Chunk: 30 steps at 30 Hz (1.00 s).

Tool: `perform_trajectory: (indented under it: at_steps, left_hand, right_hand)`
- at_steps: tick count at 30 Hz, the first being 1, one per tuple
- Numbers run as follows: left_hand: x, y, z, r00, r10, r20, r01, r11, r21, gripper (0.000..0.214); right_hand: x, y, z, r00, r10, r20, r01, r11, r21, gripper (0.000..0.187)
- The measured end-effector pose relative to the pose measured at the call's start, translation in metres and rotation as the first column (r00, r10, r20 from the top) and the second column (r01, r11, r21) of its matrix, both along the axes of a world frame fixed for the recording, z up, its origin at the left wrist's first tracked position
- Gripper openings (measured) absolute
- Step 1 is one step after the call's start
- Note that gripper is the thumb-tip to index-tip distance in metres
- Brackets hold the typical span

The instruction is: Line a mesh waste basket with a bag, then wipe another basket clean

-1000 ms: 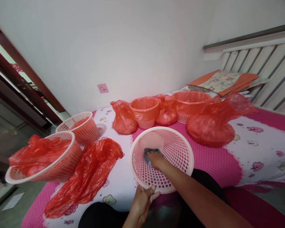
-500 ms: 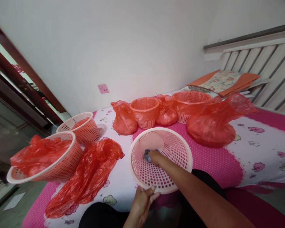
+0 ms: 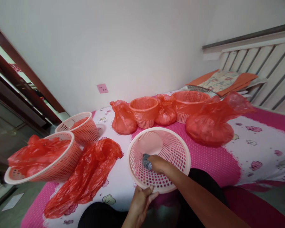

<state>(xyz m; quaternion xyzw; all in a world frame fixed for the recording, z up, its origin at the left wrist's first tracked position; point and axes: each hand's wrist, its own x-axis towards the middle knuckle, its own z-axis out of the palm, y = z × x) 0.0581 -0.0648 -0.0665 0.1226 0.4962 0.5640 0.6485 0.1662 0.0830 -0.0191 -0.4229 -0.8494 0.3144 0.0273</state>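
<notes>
A pale pink plastic basket (image 3: 159, 129) with mesh sides tilts toward me at the near edge of the bed. My left hand (image 3: 142, 200) is closed on its near rim, thumb over the edge. Inside the basket, my right hand (image 3: 158, 164) presses a bunched grey cloth (image 3: 146, 161) against the mesh wall on the left. To the left of the basket lies a crumpled red plastic bag (image 3: 90, 177), spread flat on the sheet.
Two baskets (image 3: 68, 164) with red bags in them stand at left. Along the wall (image 3: 133, 47) are two bag-lined baskets (image 3: 144, 109) and several tied red bags (image 3: 209, 129). Folded cloths (image 3: 218, 82) lie by the radiator (image 3: 263, 69). The bed has a pink-and-white sheet (image 3: 258, 142).
My right hand has shifted slightly toward me inside the basket, and more of the grey cloth now shows. My left hand stays on the rim.
</notes>
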Motion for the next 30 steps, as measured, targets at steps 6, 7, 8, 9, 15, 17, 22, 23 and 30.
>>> perform_trajectory:
  at_steps: [6, 7, 8, 9, 15, 17, 22, 23, 30]
  left_hand:
    - [0.000, 0.002, 0.002, 0.997, 0.010, 0.073, -0.005, 0.998, -0.070, 0.044]
    - [0.000, 0.003, 0.003, 0.995, 0.017, 0.096, -0.009, 0.996, -0.089, 0.049]
    - [0.000, 0.003, 0.003, 0.993, 0.024, 0.114, -0.012, 0.994, -0.106, 0.054]
    - [0.000, 0.004, 0.003, 0.992, 0.033, 0.121, -0.018, 0.993, -0.121, 0.057]
    - [-0.001, 0.005, 0.005, 0.989, 0.040, 0.140, -0.023, 0.992, -0.122, 0.062]
    - [0.000, 0.005, 0.007, 0.988, 0.051, 0.146, -0.035, 0.993, -0.113, 0.059]
    - [0.002, 0.008, 0.008, 0.987, 0.075, 0.143, -0.059, 0.992, -0.109, 0.050]
    - [0.003, 0.009, 0.007, 0.985, 0.080, 0.154, -0.065, 0.993, -0.104, 0.051]
    - [0.002, 0.013, 0.009, 0.974, 0.118, 0.191, -0.106, 0.992, -0.072, 0.046]
  right_hand:
    - [0.015, -0.021, 0.000, 0.997, 0.069, -0.019, -0.068, 0.996, 0.051, 0.029]
    - [0.017, -0.025, -0.001, 0.997, 0.078, -0.022, -0.076, 0.995, 0.060, 0.029]
    - [0.019, -0.028, -0.001, 0.996, 0.086, -0.024, -0.084, 0.994, 0.072, 0.030]
    - [0.021, -0.032, -0.001, 0.995, 0.095, -0.027, -0.093, 0.992, 0.083, 0.030]
    - [0.033, -0.060, 0.010, 0.985, 0.132, -0.109, -0.123, 0.989, 0.088, 0.020]
    - [0.038, -0.068, 0.012, 0.982, 0.127, -0.141, -0.117, 0.990, 0.072, 0.019]
    - [0.044, -0.081, -0.005, 0.980, 0.068, -0.190, -0.048, 0.993, 0.107, 0.042]
    - [0.044, -0.082, -0.011, 0.977, 0.065, -0.205, -0.042, 0.992, 0.118, 0.052]
    - [0.030, -0.093, -0.042, 0.959, 0.043, -0.279, -0.005, 0.991, 0.136, 0.080]
